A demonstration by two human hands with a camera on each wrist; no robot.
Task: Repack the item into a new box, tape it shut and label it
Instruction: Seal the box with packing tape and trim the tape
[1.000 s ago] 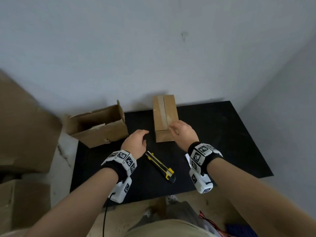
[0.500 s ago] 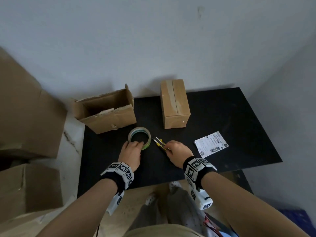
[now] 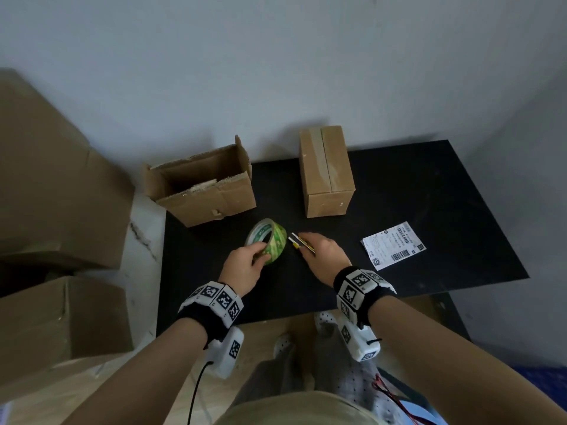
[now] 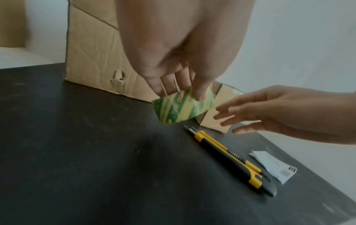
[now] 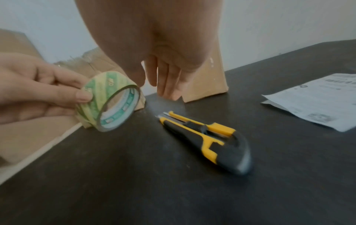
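Being lifted off the black tabletop (image 3: 429, 185): one roll of green-printed packing tape (image 3: 270, 240), tilted on edge near the middle of the surface and pinched by the left hand (image 3: 242, 271), thumb on the outer band, fingers curled round the rim.

Being held open just above the yellow-and-black utility knife (image 5: 204, 137): the right hand (image 3: 325, 256), fingers straight and relaxed, nothing gripped; the knife is lying flat just right of the roll.

Being kept at the far edge: a closed cardboard box (image 3: 326, 173), its top seam already looking taped, and, at the far left corner, an open torn cardboard box (image 3: 208, 191). Whether the item is inside the closed one cannot be told.

Being left toward the right edge: a printed shipping label (image 3: 394, 245), flat.

Handling note: the loose tape end is probably being sought; the roll is best being turned slowly while the end is being felt for, the blade being kept clear.
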